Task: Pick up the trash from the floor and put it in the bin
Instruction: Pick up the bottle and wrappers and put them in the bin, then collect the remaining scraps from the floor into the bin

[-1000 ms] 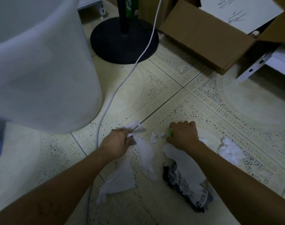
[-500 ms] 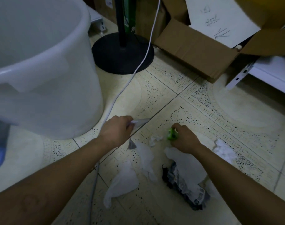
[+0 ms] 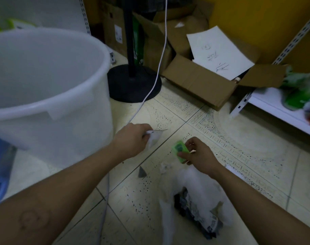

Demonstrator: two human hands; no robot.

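Note:
A large white plastic bin (image 3: 90,110) stands at the left, its mouth open toward me. My left hand (image 3: 131,141) is shut on a white paper scrap (image 3: 155,138), held above the floor just right of the bin's wall. My right hand (image 3: 198,153) pinches a small green wrapper (image 3: 179,151), lifted off the tiles. On the floor below lie a small grey triangular scrap (image 3: 141,172), a tiny white crumpled bit (image 3: 164,167), white tissue (image 3: 194,181) and a dark printed wrapper (image 3: 198,216).
A black round stand base (image 3: 134,85) with a pole sits behind the bin, and a white cable (image 3: 150,89) runs from it across the floor under my left arm. An open cardboard box (image 3: 200,84) with a white sheet lies behind. A white shelf (image 3: 277,106) is at the right, a blue container (image 3: 0,167) at far left.
Both hands have risen from the floor, the left carrying the white scrap, the right carrying the green wrapper. My view has tilted up, showing more of the bin's mouth.

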